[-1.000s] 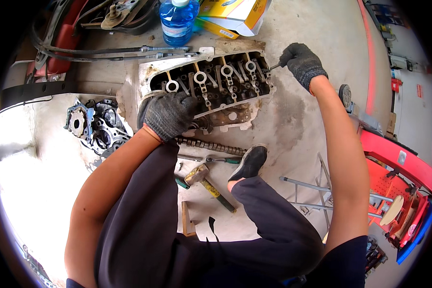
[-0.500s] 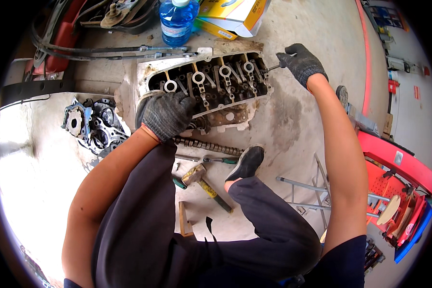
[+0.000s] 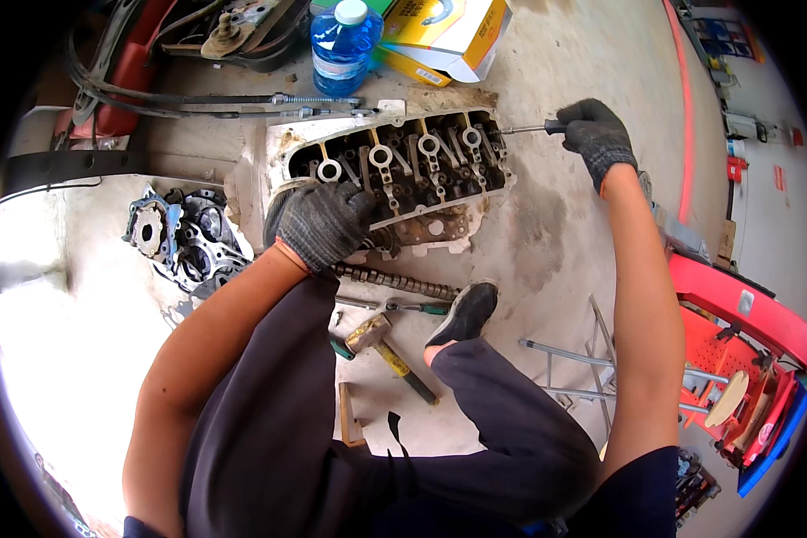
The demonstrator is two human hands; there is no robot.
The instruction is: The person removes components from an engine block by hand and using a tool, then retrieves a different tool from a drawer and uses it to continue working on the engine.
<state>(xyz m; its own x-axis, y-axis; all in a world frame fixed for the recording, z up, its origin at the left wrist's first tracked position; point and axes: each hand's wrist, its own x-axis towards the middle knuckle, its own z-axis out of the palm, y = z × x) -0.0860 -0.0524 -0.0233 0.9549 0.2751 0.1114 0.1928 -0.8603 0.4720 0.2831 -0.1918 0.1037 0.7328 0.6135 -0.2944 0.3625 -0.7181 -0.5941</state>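
An oily metal cylinder head point(image 3: 402, 215) lies on the floor before me, its open side up with round bearing rings and rocker arms showing. My left hand point(image 3: 323, 222), in a dark grey knit glove, is closed at its near left corner, the fingertips curled over the rim and partly hidden. Off the right end, my gloved right hand point(image 3: 598, 142) grips the black handle of a screwdriver point(image 3: 527, 129). The thin shaft points left, and its tip is at the head's right end wall. Below the head lies a camshaft point(image 3: 399, 282).
Near my feet are a ratchet wrench point(image 3: 408, 308) and a yellow-headed hammer point(image 3: 394, 359). Metal engine covers point(image 3: 188, 238) lie to the left. Behind the head stand a bottle of blue liquid point(image 3: 341, 58) and a yellow-white box point(image 3: 457, 40). A red tool cart point(image 3: 735, 305) stands right.
My right hand has moved right, away from the cylinder head, and more of the screwdriver's shaft and handle now shows. The view has shifted slightly. My left hand stays at the same corner.
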